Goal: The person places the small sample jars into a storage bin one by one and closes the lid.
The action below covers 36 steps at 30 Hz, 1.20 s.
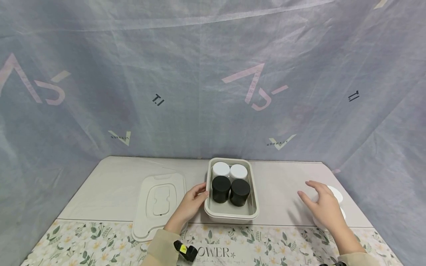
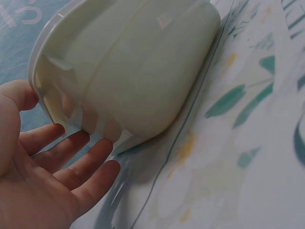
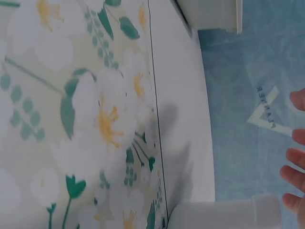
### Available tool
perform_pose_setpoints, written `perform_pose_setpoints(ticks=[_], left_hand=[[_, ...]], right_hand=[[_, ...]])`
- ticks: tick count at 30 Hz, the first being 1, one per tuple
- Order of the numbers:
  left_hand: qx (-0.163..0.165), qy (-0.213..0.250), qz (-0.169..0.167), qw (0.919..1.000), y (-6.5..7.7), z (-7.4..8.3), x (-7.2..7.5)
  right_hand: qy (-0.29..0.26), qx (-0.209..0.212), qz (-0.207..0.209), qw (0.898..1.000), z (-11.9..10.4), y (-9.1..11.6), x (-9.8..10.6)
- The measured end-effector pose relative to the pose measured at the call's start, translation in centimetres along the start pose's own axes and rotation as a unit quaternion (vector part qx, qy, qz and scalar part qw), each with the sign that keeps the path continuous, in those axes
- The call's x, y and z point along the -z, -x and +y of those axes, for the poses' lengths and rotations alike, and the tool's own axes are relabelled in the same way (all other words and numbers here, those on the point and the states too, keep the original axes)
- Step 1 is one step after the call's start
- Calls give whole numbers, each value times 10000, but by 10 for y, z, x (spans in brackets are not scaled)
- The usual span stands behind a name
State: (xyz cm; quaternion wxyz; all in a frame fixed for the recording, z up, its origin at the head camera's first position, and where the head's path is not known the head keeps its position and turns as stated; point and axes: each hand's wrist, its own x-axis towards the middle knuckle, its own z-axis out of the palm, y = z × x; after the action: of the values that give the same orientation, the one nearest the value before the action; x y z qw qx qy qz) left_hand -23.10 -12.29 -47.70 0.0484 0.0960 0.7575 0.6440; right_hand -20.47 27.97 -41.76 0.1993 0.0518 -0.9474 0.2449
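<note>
A bin (image 1: pixel 231 217) of 4 lidded jars (image 1: pixel 221 190) is touched by the left hand (image 1: pixel 191 204), the right hand (image 1: pixel 323 207) is held near white containers (image 1: pixel 336 194), fingers of both spread.

Table (image 1: pixel 283 192): plain pale surface towards the back, floral band (image 1: pixel 100 240) along the near side, thin dark line (image 1: pixel 283 225) between, part of a printed word (image 1: pixel 216 252) at centre front. Open pale box (image 1: pixel 232 215) upright mid-table, just behind line. Pale lid (image 1: pixel 159 201) flat to its left, across the line. Far right, white containers (image 1: pixel 337 194), partly hidden
</note>
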Motion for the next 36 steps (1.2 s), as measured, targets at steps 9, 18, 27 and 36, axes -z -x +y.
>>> perform_pose_setpoints(ticks=[9, 18, 27, 36], left_hand=[[28, 36, -33, 10000, -1, -3, 0], [66, 118, -46, 9999, 0, -1, 0], [180, 215, -53, 9996, -1, 0, 0], [255, 205, -17, 9995, -1, -1, 0]], right_hand=[[387, -637, 384, 9965, 20, -3, 1], [876, -2148, -171, 9726, 31, -7, 4], [873, -2813, -794, 9523, 36, -14, 4], [739, -2582, -613, 9613, 37, -13, 3]])
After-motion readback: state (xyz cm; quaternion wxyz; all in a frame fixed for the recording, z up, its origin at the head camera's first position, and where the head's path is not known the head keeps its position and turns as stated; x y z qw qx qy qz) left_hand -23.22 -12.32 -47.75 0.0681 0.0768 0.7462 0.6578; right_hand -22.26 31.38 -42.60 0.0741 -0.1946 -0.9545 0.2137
